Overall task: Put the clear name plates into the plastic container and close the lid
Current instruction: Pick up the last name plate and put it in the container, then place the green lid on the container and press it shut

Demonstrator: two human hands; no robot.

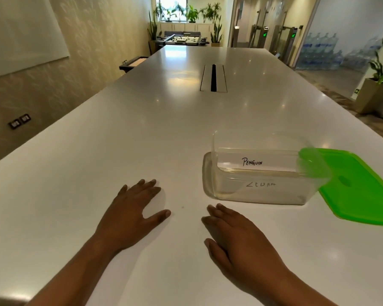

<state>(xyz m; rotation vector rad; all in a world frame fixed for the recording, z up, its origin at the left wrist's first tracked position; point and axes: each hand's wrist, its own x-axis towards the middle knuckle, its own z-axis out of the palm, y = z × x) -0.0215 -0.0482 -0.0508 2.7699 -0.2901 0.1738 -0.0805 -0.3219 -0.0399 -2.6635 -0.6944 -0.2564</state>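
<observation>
A clear plastic container (212,184) stands open on the white table (119,140), right of centre. Inside it a clear name plate (259,162) with a white card reading PENGUIN stands along the far side. A second name plate (261,184) shows dimly through the container's front wall, its writing blurred. The green lid (363,191) lies flat on the table against the container's right end. My left hand (133,213) rests palm down on the table, fingers spread, holding nothing. My right hand (234,237) also lies flat and empty, just in front of the container's left corner.
A cable slot (213,77) is set into the table's middle, farther away. The table's left edge runs diagonally past a wall with sockets (20,121). A potted plant (378,85) stands on the floor to the right.
</observation>
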